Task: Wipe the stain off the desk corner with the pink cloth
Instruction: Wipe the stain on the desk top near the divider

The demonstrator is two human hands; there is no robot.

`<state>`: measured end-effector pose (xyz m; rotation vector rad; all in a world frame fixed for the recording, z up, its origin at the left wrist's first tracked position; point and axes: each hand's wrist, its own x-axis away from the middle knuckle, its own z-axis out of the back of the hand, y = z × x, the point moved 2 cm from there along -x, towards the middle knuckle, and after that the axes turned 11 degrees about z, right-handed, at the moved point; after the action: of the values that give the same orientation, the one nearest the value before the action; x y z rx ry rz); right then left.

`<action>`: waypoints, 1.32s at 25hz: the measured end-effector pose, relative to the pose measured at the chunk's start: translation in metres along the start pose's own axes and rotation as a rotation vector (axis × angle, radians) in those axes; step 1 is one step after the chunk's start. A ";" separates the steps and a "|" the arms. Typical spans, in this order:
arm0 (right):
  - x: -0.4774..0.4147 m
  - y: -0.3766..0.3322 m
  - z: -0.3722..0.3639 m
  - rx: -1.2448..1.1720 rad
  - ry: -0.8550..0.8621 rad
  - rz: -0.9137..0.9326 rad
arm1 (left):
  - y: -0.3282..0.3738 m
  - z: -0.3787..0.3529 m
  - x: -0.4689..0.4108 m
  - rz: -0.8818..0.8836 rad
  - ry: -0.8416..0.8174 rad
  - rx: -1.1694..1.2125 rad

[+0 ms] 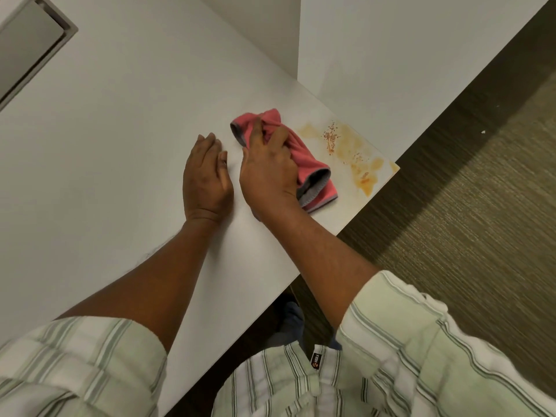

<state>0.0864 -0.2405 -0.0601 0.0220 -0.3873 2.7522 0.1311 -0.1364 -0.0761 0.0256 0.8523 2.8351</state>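
Stain [352, 152] sits at 3 o'clock of the bunched cloth [313, 170] clutched by right hand [267, 173], left hand [206, 179] flat and empty on desk [120, 145]; a loose wad risks smearing it off the corner edge.

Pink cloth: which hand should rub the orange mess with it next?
The right hand. Its fingers already grip the pink cloth, which lies right beside the stain at the desk corner. The left hand rests flat and empty, farther from the stain.

White partition panels [391, 40] rise behind the desktop, with dark ribbed carpet [466, 221] alongside under soft light.
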 end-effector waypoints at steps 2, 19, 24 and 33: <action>0.006 0.002 0.003 -0.023 0.027 0.007 | -0.001 0.000 -0.002 -0.004 0.004 0.008; 0.011 0.027 0.006 -0.030 0.104 -0.009 | 0.000 -0.001 0.001 -0.070 0.047 -0.032; 0.032 0.003 0.006 -0.207 0.139 0.029 | -0.001 -0.001 0.002 -0.071 0.031 0.014; -0.037 0.038 0.017 -0.118 0.134 -0.122 | -0.005 -0.001 -0.001 -0.055 0.038 0.019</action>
<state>0.1072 -0.2919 -0.0559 -0.1628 -0.4938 2.5890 0.1324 -0.1332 -0.0800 -0.0483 0.8738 2.7852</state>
